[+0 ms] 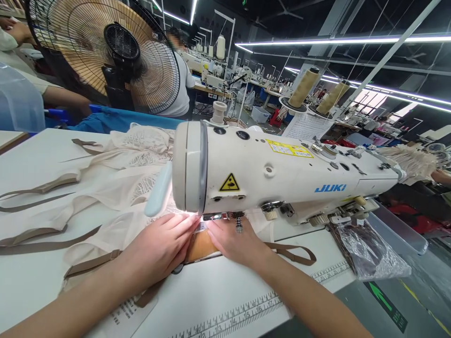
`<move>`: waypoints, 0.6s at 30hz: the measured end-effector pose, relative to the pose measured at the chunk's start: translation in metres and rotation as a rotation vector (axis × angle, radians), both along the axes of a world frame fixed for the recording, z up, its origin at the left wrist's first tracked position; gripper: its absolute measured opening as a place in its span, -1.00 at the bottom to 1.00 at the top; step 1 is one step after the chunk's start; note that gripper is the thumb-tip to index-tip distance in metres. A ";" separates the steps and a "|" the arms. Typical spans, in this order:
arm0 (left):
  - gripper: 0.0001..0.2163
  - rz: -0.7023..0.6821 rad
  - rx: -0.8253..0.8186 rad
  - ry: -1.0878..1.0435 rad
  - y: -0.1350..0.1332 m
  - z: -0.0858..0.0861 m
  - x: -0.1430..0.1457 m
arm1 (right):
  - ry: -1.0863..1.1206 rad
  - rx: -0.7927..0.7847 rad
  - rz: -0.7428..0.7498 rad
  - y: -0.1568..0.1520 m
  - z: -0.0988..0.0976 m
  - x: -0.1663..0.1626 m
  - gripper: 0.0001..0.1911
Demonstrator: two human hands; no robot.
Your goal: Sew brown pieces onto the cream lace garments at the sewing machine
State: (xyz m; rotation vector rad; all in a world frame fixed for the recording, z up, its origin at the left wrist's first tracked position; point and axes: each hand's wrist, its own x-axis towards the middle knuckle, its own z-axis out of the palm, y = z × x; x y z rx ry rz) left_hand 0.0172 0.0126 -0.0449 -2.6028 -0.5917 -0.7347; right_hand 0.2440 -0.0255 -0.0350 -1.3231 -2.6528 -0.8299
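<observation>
A white JUKI sewing machine (292, 164) spans the middle of the view, its lit needle area low at the left end. My left hand (164, 241) is closed, fingers together, its tips on a cream bra (91, 244) with brown straps, close under the machine head. Just right of the needle area, my right hand (234, 239) grips the work, thumb toward the left hand; its other fingers are partly hidden by the machine. A small white label (201, 226) shows between the hands, above an orange-brown plate (200, 248). The needle tip cannot be made out.
More cream lace bras (141, 141) lie spread leftward on the white table (197, 300). A brown strap loop (299, 253) lies to the right. A plastic-wrapped bundle (369, 249) sits at the right edge. Behind are a large fan (121, 42), thread cones (305, 88) and other people.
</observation>
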 end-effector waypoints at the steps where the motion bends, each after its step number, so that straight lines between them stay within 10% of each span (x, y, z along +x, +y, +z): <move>1: -0.65 -0.002 0.001 -0.003 0.000 0.000 0.001 | 0.002 -0.006 -0.002 0.000 0.000 0.000 -0.67; 18: -0.70 -0.040 -0.018 -0.057 0.002 -0.002 0.001 | 0.037 -0.118 0.001 0.001 0.002 0.000 -0.66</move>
